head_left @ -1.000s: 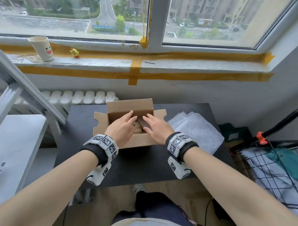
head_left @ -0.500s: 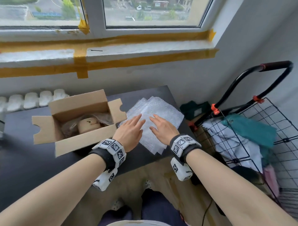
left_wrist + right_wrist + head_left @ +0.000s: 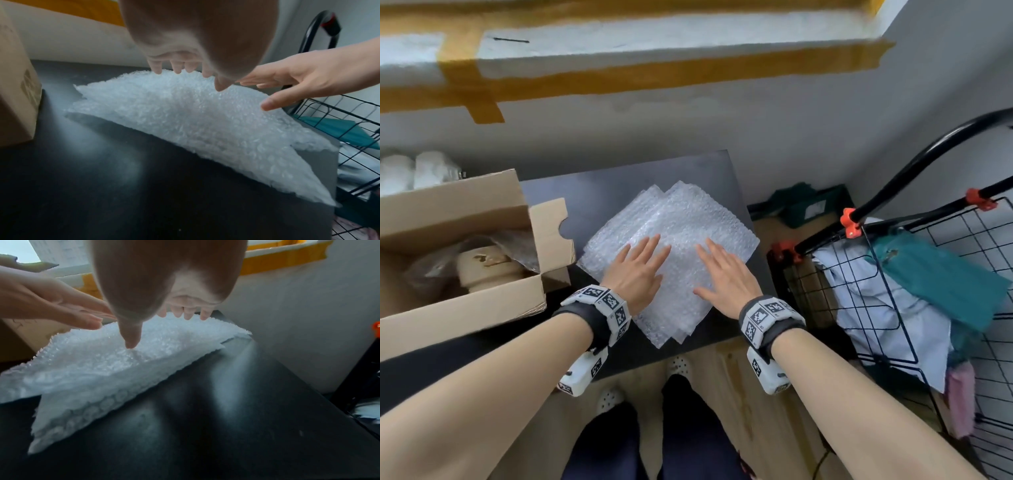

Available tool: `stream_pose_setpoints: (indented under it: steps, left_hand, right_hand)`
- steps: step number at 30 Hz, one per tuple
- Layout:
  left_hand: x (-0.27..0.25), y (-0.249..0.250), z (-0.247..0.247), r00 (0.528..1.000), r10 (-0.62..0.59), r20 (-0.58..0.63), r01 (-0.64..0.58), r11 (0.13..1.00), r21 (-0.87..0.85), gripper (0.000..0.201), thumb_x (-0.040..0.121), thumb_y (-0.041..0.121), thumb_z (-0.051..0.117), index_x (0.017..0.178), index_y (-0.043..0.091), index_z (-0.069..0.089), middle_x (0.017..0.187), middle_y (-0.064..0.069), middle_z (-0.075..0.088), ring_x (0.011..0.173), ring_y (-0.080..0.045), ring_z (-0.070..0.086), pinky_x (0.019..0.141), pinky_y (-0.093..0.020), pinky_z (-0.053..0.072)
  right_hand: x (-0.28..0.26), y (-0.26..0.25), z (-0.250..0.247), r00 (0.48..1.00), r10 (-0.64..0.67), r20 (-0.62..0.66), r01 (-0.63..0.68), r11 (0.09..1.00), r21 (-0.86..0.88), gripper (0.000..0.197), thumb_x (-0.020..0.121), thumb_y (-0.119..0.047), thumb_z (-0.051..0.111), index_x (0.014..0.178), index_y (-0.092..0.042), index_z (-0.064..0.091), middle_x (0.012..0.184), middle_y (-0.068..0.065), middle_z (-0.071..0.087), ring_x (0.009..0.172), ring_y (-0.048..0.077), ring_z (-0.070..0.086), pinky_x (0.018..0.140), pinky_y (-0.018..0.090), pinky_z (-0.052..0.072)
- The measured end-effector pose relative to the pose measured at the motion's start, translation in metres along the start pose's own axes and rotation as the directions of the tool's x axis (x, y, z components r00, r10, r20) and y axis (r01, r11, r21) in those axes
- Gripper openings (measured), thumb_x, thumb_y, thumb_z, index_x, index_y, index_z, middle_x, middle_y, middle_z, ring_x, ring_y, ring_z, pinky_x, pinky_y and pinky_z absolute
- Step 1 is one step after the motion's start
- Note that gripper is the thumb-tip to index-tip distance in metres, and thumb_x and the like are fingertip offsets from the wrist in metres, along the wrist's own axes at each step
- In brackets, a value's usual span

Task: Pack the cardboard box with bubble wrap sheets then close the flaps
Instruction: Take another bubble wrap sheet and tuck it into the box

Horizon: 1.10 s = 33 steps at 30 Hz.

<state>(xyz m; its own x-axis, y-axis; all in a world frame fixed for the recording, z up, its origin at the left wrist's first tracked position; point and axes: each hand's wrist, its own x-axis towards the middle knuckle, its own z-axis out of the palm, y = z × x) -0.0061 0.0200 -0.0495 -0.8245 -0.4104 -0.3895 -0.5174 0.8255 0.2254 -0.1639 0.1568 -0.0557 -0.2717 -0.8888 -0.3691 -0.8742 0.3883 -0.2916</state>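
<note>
two hands hover flat over a stack of bubble wrap (image 3: 671,253) on a dark table (image 3: 599,192), fingers straight and spread, grasping nothing. the left hand (image 3: 635,270) and right hand (image 3: 726,274) sit side by side, fingertips at or just above the top sheet, likely to peel it off. the box (image 3: 462,260) stands just left, flaps open, a pale object inside.

My arms are bare; each wrist wears a dark band (image 3: 774,334) with white, black-patterned marker blocks (image 3: 602,305); dark trousers (image 3: 619,445), white perforated shoes (image 3: 611,399).
</note>
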Motion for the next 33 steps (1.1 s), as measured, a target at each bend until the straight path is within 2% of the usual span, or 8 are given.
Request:
stream_pose_setpoints:
  steps: [5,9,14,19,24,27,29,33]
  left_hand:
    - [0.008,0.002,0.012,0.999,-0.037,0.040,0.036,0.999,0.025,0.063,0.098,0.035,0.039,0.149,0.026,0.003,0.158,-0.002,0.005,0.145,-0.020,0.006,0.119,-0.038,0.008]
    - [0.012,0.003,0.018,0.998,-0.034,-0.056,0.037,0.999,0.040,0.055,0.094,0.032,0.048,0.144,0.022,0.026,0.155,-0.005,0.020,0.142,-0.023,0.019,0.116,-0.040,0.017]
    - [0.013,0.010,0.017,0.989,-0.041,-0.139,0.047,0.998,0.043,0.029,0.087,0.009,0.060,0.114,0.014,0.054,0.134,-0.012,0.050,0.123,-0.031,0.046,0.101,-0.042,0.035]
    - [0.006,0.017,0.006,0.979,-0.034,-0.200,0.036,0.999,0.008,0.028,0.076,-0.010,0.059,0.095,0.009,0.053,0.101,-0.010,0.063,0.093,-0.030,0.059,0.086,-0.038,0.044]
    - [-0.005,0.024,-0.020,0.967,-0.046,-0.249,0.047,0.999,-0.002,0.030,0.081,-0.012,0.047,0.104,0.007,0.049,0.094,-0.010,0.065,0.089,-0.030,0.059,0.076,-0.032,0.040]
    - [-0.012,0.025,-0.040,0.958,-0.052,-0.283,0.049,0.999,-0.018,0.038,0.081,-0.014,0.041,0.111,0.009,0.048,0.095,-0.010,0.065,0.088,-0.029,0.057,0.066,-0.028,0.032]
    - [-0.016,0.025,-0.055,0.950,-0.054,-0.308,0.050,0.999,-0.019,0.041,0.082,-0.014,0.040,0.114,0.010,0.049,0.097,-0.009,0.065,0.087,-0.029,0.057,0.063,-0.030,0.033]
    - [-0.023,0.021,-0.086,0.924,-0.027,-0.381,0.038,0.999,0.023,0.043,0.082,-0.013,0.042,0.115,0.014,0.048,0.103,-0.004,0.066,0.090,-0.027,0.059,0.062,-0.032,0.039]
  right_hand:
    - [0.005,0.011,0.008,0.999,-0.035,-0.001,0.035,0.999,-0.003,0.074,0.091,-0.037,0.053,0.148,-0.018,0.009,0.159,0.003,0.006,0.145,0.017,0.008,0.118,0.033,0.008]
    - [0.009,0.012,0.011,0.994,-0.072,-0.079,0.074,0.997,0.023,0.064,0.089,-0.027,0.060,0.143,-0.012,0.030,0.153,0.008,0.028,0.140,0.023,0.028,0.115,0.035,0.022]
    - [0.011,0.007,0.010,0.975,-0.072,-0.208,0.080,0.996,0.030,0.037,0.081,-0.012,0.069,0.117,-0.006,0.061,0.129,0.014,0.057,0.116,0.032,0.054,0.095,0.041,0.047]
    - [0.008,0.005,0.005,0.945,-0.083,-0.318,0.105,0.993,0.052,0.015,0.074,-0.002,0.072,0.089,-0.004,0.072,0.104,0.014,0.070,0.092,0.032,0.066,0.072,0.037,0.054]
    - [0.004,0.001,-0.018,0.931,-0.117,-0.346,0.142,0.989,0.050,0.008,0.082,-0.005,0.064,0.087,-0.003,0.070,0.090,0.012,0.071,0.084,0.030,0.063,0.067,0.038,0.055]
    - [0.004,-0.002,-0.035,0.915,-0.105,-0.389,0.129,0.991,0.037,0.009,0.084,-0.005,0.060,0.082,-0.006,0.069,0.081,0.010,0.070,0.079,0.029,0.062,0.059,0.031,0.049]
    - [0.003,-0.006,-0.048,0.894,-0.113,-0.434,0.146,0.988,0.043,0.009,0.083,-0.004,0.060,0.081,-0.005,0.069,0.078,0.011,0.070,0.076,0.031,0.063,0.058,0.030,0.046]
    - [0.005,-0.014,-0.079,0.837,-0.182,-0.516,0.209,0.978,-0.006,0.008,0.078,0.000,0.064,0.078,-0.005,0.070,0.074,0.011,0.070,0.071,0.031,0.064,0.055,0.033,0.053]
